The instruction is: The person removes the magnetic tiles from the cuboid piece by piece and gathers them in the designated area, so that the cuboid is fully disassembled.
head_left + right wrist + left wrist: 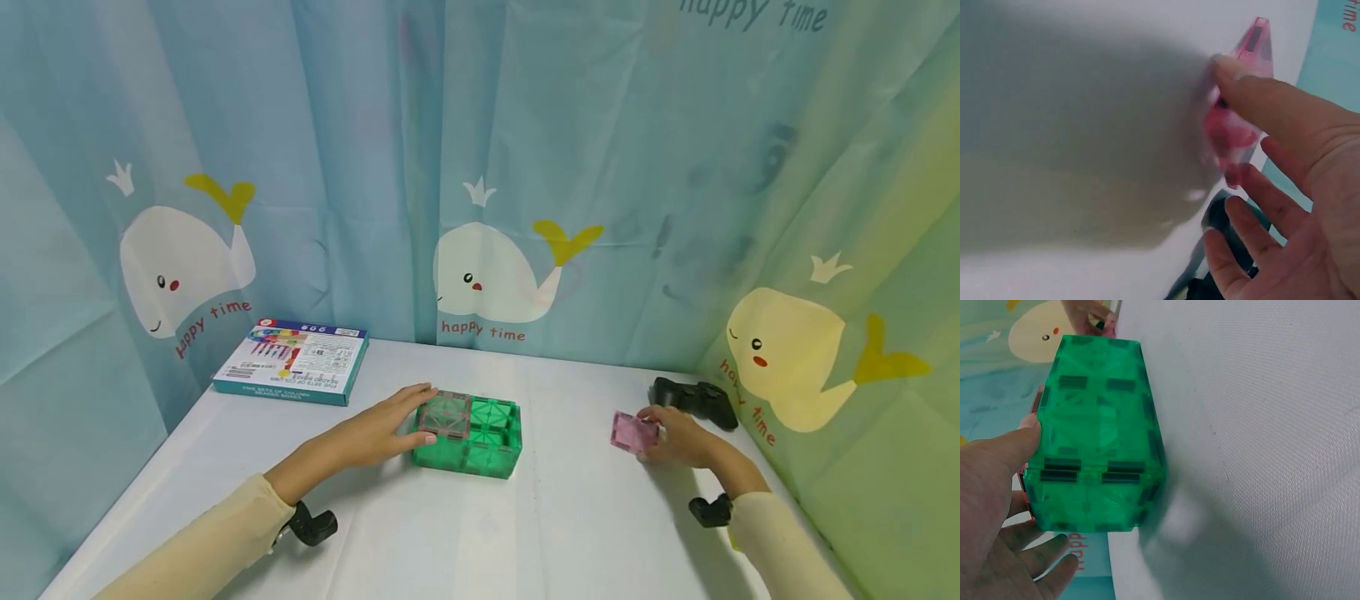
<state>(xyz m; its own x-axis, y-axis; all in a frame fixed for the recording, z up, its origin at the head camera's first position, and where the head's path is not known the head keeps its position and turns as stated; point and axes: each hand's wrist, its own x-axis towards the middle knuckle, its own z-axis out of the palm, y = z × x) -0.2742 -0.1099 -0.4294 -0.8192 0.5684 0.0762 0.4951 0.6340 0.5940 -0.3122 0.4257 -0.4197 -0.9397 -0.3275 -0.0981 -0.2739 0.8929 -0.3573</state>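
A low block of see-through green magnetic tiles [491,457] stands on the white table, with one pink magnetic tile [446,414] flat on its top left part. My left hand [382,429] rests at that corner, thumb touching the near edge of the pink tile and the fingers extended toward its far side. In the left wrist view, the green block [1097,425] shows dark magnets along its seams. Further right, my right hand [678,437] pinches another pink magnetic tile [628,432], its thumb over one face; the other fingers spread loosely in the right wrist view.
A black game controller [697,402] lies just behind my right hand. At the back left is a flat boxed set [292,362] with a printed lid. Curtains [525,167] with whale prints hang along the table's back and sides.
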